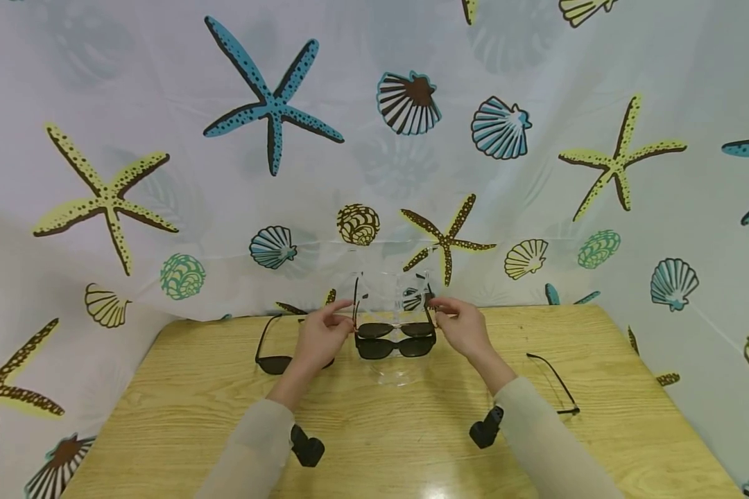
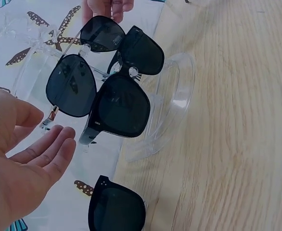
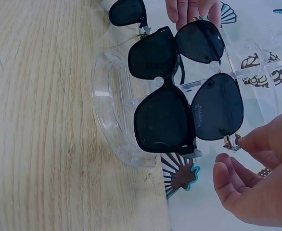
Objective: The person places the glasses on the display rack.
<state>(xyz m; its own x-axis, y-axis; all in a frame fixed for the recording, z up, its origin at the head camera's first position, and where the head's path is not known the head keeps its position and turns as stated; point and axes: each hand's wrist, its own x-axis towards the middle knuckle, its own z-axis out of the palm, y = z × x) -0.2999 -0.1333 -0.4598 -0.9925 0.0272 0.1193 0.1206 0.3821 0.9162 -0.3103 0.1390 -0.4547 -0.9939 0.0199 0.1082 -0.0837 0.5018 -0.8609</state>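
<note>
Thin metal-framed sunglasses [image 1: 374,330] with dark lenses sit on the upper level of a clear display stand [image 1: 392,376]. My left hand [image 1: 324,336] is at their left temple, fingertips right by the gold hinge. On the opposite side my right hand [image 1: 465,329] pinches the right temple near its hinge, thumb and finger at the metal in the right wrist view. Directly below and in front rest thick black-framed sunglasses [image 1: 394,346] on the same stand. Both pairs face me, their temples pointing back.
Another pair of black sunglasses [image 1: 274,364] lies on the wooden table [image 1: 412,443], partly behind my left forearm. To the right, a thin dark-framed pair [image 1: 558,381] is mostly hidden by my right forearm. A shell-and-starfish patterned cloth [image 1: 362,173] hangs behind the table.
</note>
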